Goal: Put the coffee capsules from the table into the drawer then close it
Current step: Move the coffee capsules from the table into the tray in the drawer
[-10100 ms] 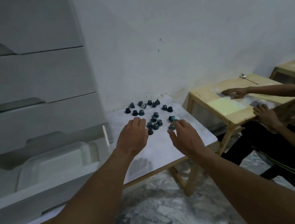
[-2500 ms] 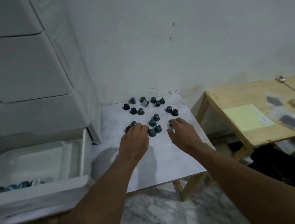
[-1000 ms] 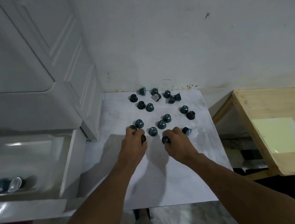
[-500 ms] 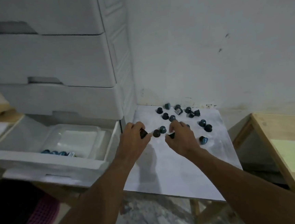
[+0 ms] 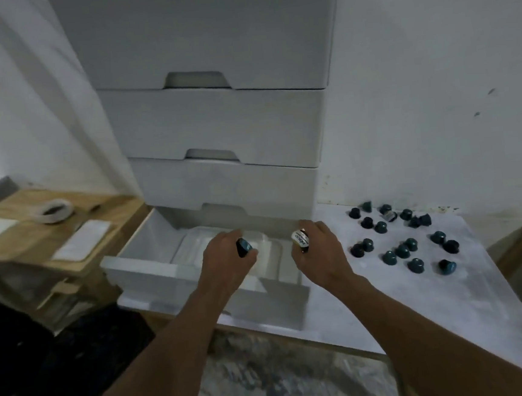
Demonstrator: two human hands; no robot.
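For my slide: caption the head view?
Left hand and right hand hold capsules at the open drawer; others dot the table.

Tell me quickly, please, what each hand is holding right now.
Left hand: holding a dark capsule above the open drawer.
Right hand: holding a foil-faced capsule.

Bare hands and bare forearms, nothing more of the person in sight.
The left hand (image 5: 227, 259) and right hand (image 5: 319, 251) are uncovered; behind each wrist a long, slim forearm runs back bare.
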